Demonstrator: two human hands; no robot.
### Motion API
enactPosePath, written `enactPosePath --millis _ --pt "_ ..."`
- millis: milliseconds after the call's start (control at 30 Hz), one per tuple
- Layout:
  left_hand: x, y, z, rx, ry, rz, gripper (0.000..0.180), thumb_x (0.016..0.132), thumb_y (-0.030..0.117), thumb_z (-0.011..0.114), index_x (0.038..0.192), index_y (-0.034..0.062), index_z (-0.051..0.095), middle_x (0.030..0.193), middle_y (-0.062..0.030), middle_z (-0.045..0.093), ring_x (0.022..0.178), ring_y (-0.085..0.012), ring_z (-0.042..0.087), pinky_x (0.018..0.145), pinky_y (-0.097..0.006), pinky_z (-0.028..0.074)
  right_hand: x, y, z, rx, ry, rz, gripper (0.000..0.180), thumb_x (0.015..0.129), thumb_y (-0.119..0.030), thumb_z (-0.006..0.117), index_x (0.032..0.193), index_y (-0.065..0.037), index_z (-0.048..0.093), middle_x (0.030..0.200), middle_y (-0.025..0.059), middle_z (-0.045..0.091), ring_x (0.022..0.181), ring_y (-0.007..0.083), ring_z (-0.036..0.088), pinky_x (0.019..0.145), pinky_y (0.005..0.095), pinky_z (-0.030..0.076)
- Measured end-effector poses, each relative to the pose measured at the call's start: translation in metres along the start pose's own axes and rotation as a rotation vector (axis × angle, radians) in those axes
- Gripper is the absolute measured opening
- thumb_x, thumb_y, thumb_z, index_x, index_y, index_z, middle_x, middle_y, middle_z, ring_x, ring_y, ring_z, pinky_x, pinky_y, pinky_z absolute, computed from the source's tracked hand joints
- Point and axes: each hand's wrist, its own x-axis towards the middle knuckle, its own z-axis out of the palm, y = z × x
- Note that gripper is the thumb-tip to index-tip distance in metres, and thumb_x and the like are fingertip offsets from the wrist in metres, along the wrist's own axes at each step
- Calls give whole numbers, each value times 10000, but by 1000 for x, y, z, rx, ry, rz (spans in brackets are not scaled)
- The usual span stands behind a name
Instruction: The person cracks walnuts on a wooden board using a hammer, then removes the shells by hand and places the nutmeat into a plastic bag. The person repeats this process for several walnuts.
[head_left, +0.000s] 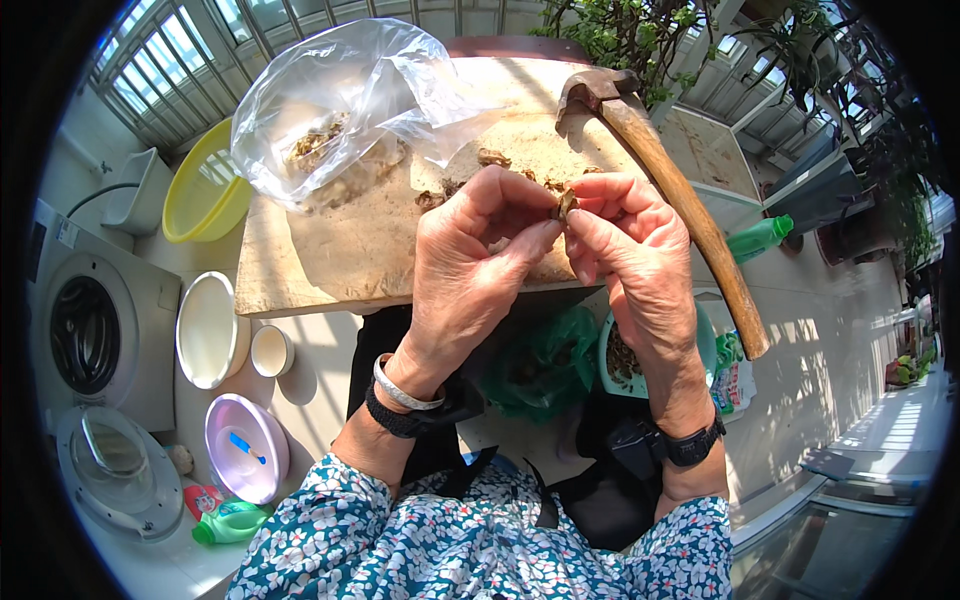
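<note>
My left hand [468, 265] and my right hand [635, 250] meet over the near part of a wooden board [300, 260]. Between their thumbs and fingertips they pinch one small brownish-green husk-like piece [566, 205]; its exact kind is too small to tell. More brown pieces [494, 158] lie on the board just beyond my fingers, partly hidden by them. A claw hammer [675, 185] with a wooden handle rests along the board's right side, its handle reaching past the near edge. At the far left of the board sits a clear plastic bag [345, 100] with brown bits inside.
Below the board are a green plastic bag [545, 370] and a pale green basin [708, 340] holding brown bits. Left on the floor stand a yellow basin [205, 190], a white basin [212, 330], a purple basin [245, 450] and a washing machine [140, 350]. A green bottle [760, 238] lies right.
</note>
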Motion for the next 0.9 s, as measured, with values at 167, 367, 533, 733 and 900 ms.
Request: enactPosePath --millis 167,367,533,733,900 --pt "2 -4 -1 77 -14 121 145 844 -44 656 973 3 607 871 7 617 792 -36 589 688 -191 477 -4 2 3 -147 21 -104 182 881 -21 666 1059 -9 631 883 20 655 726 28 577 586 156 463" --pt "2 -3 -2 56 -25 121 175 846 -34 658 1011 -6 610 924 -16 637 824 -62 613 725 -207 503 -6 3 7 -182 58 -160 171 858 9 679 1019 -26 634 916 0 641 764 31 583 662 171 485" --pt "0 4 0 -41 -26 59 180 867 -4 666 1038 -18 613 980 -36 657 869 -71 620 733 -210 511 -6 3 7 -354 92 -204 177 839 -1 699 1001 -37 638 886 -4 628 759 32 574 671 186 487" --pt "1 7 -2 -87 5 -36 130 897 42 664 1010 -14 629 912 -24 665 819 -54 612 711 -194 499 -5 6 9 -599 79 -319 203 818 2 699 1011 -51 665 836 9 622 710 71 588 660 210 491" --pt "2 3 -2 -65 16 -34 95 901 35 649 981 -11 627 876 -14 661 790 -47 606 700 -189 492 -6 8 11 -737 76 -426 190 821 29 669 999 -37 657 831 51 632 716 125 632 658 245 515"
